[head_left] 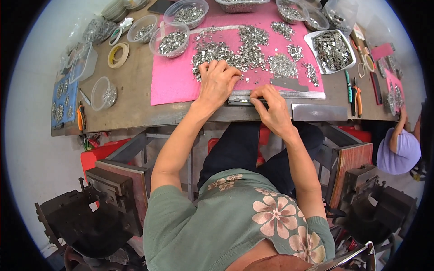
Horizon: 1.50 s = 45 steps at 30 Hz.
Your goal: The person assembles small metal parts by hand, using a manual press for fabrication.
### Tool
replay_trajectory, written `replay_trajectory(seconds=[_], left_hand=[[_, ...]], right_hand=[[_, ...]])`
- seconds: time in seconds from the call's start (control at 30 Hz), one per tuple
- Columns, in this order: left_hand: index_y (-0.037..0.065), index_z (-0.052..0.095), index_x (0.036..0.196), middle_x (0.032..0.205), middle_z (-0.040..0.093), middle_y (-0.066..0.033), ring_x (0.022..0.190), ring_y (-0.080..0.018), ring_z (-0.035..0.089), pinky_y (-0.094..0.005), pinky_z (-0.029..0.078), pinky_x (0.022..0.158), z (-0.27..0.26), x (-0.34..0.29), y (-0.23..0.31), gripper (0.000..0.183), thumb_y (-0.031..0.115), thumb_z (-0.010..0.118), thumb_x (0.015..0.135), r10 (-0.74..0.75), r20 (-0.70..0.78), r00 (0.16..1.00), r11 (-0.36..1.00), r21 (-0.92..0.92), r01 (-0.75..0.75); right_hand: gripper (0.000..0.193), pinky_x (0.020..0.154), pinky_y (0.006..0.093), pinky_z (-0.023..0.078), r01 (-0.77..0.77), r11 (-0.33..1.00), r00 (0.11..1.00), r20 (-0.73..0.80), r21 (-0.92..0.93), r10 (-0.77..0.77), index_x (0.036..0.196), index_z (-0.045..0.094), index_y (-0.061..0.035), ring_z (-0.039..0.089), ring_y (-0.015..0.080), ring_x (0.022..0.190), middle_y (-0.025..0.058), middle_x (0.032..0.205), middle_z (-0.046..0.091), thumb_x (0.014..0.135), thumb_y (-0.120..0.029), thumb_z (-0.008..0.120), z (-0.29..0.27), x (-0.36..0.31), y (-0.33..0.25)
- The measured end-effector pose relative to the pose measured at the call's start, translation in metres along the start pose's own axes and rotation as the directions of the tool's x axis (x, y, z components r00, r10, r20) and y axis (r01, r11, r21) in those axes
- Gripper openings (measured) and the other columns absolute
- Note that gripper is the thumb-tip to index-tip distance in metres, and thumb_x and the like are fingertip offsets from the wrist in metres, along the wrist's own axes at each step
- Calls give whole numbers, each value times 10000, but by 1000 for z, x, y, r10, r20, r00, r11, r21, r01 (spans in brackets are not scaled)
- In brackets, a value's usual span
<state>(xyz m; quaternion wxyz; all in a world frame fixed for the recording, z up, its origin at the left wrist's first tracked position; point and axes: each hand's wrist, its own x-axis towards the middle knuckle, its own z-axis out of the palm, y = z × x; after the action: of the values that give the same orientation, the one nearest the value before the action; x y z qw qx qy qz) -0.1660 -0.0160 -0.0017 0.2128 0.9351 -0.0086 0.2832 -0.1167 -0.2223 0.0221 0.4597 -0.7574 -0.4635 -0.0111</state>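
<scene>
At the near edge of the pile of small shiny metal pieces (219,52), my left hand (216,81) is bent over with its fingers curled down. Its fingertips are mostly hidden, so any piece in them does not show. My right hand (271,106) grips the right end of a narrow dark metal bar (239,101) between thumb and fingers. The bar lies along the table's front edge, with some bright bits along its top. Under the pile is a pink mat (174,88); a silvery strip (303,95) runs along its near edge.
Clear tubs of metal parts (170,41) stand behind the pile, and a white tray (332,52) at right. A flat metal plate (318,112), orange-handled pliers (357,99) and tape (118,55) lie around. Vises (113,198) flank me; another person (398,151) sits far right.
</scene>
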Motion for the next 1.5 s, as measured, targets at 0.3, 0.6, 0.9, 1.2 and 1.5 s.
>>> replay_trajectory(seconds=[0.3, 0.6, 0.9, 1.2, 1.5], left_hand=[[114, 696, 901, 910, 603, -21, 971, -225, 562, -451, 338, 947, -10, -3, 6, 76, 142, 746, 852, 48, -13, 999, 998, 50, -47], [122, 732, 915, 905, 606, -10, 965, -215, 565, -446, 332, 978, -14, -12, 2, 63, 149, 748, 860, 75, 90, 993, 997, -25, -73], [103, 722, 913, 881, 620, -23, 914, -225, 574, -423, 365, 930, -18, -11, 5, 70, 158, 744, 876, 68, 86, 994, 997, 37, -72], [49, 661, 963, 893, 655, -71, 849, -258, 585, -383, 433, 795, -23, -26, 37, 70, 52, 691, 900, -82, 102, 991, 932, -344, 113], [11, 636, 980, 971, 658, -104, 906, -284, 593, -384, 473, 813, -1, -40, 53, 100, 36, 690, 900, -94, -2, 996, 897, -435, 84]], right_hand=[[139, 817, 390, 423, 35, 987, 998, -51, -155, -44, 930, 639, -37, 601, 276, 881, 82, 932, 637, 826, 3, 723, 12, -8, 3], [130, 867, 390, 446, 167, 950, 985, 12, -264, -170, 928, 683, -46, 627, 253, 904, 71, 963, 679, 817, -7, 737, 4, -6, 0], [111, 794, 408, 417, 77, 933, 994, -43, -351, -98, 975, 711, -49, 587, 270, 858, 73, 870, 614, 865, -44, 700, 12, 33, 26], [75, 793, 397, 412, 52, 928, 998, -7, -370, -59, 924, 684, -60, 589, 264, 852, 81, 877, 621, 860, -71, 721, 6, 28, 28], [149, 806, 392, 429, 34, 991, 997, -58, -128, -42, 947, 635, -28, 600, 289, 880, 93, 932, 640, 834, 10, 725, -4, -11, 4]])
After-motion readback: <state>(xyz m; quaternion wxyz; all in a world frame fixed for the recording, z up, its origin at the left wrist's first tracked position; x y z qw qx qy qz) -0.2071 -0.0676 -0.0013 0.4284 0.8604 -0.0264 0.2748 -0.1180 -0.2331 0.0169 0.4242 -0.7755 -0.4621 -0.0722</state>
